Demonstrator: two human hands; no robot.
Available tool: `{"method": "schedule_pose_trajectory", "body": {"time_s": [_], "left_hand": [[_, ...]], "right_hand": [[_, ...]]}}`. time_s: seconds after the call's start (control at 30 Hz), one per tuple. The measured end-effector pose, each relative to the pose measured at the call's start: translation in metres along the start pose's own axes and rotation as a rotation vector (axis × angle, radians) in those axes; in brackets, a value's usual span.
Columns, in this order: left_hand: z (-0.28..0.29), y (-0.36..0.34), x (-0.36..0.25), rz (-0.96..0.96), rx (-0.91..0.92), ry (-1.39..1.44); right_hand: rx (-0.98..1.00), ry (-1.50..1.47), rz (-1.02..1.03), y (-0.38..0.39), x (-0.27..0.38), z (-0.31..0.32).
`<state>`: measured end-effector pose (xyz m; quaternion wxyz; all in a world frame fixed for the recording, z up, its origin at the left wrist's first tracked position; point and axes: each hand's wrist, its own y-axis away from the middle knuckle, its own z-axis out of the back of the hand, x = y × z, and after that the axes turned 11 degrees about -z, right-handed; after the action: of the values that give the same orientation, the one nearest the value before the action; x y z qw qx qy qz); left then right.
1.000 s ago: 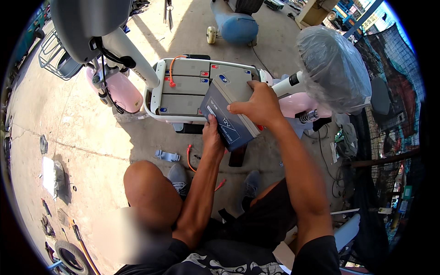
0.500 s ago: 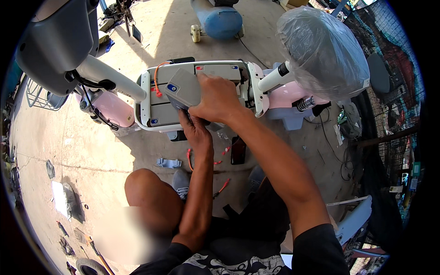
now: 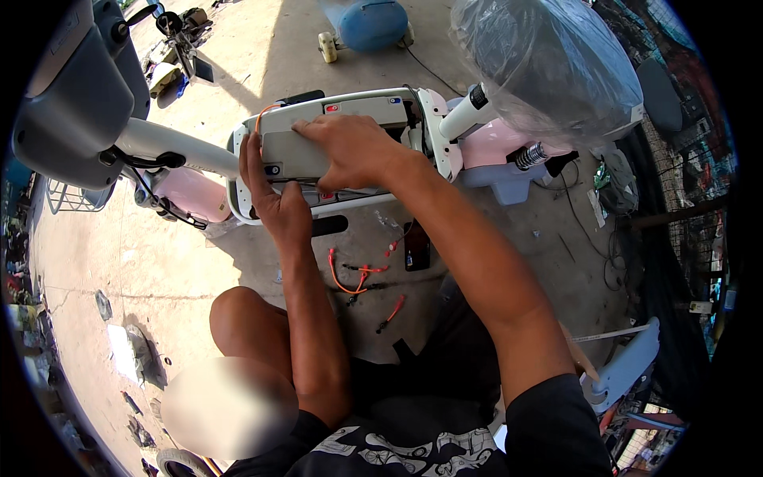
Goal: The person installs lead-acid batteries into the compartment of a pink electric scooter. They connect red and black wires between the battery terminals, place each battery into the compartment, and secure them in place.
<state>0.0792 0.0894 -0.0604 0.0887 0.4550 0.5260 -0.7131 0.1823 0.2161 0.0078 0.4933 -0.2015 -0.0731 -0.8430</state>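
— Battery (image 3: pixel 334 143) sits in the scooter's open floor bay (image 3: pixel 433 119), long side across, between the steering column (image 3: pixel 171 147) and the wrapped seat (image 3: pixel 548 67).

— And the hands?

— Left hand (image 3: pixel 270 203) is at the near-left end, fingers stretched up along that end, thumb at the near edge. Right hand (image 3: pixel 350 147) lies flat on top, fingers spread, nothing curled under. Neither has a real grasp; both press or steady it.

— Is it fully down?

— Cannot tell. The near edge looks level with the bay rim, but the hands cover most of it.

— What could go wrong?

— An orange wire (image 3: pixel 266 115) loops at the far-left corner, close to the battery's end. Pushing down could pinch it against the bay wall. The left fingers lie between battery and rim, so a sudden drop may trap them.

— Anything else?

— Loose red leads (image 3: pixel 358 274) lie on the concrete (image 3: pixel 159 262) just below the bay, beside a dark flat part (image 3: pixel 416 246). A knee shift could tread on them.
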Motion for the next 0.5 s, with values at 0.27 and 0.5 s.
{"method": "schedule_pose_trajectory", "body": {"time_s": [0.27, 0.5], "left_hand": [[0.011, -0.023, -0.032, -0.171, 0.537, -0.706], [0.012, -0.037, -0.034, -0.089, 0.604, -0.723]], "right_hand": [[-0.109, 0.055, 0.003, 0.009, -0.007, -0.007], [-0.134, -0.239, -0.242, 0.031, -0.048, 0.038]]}}
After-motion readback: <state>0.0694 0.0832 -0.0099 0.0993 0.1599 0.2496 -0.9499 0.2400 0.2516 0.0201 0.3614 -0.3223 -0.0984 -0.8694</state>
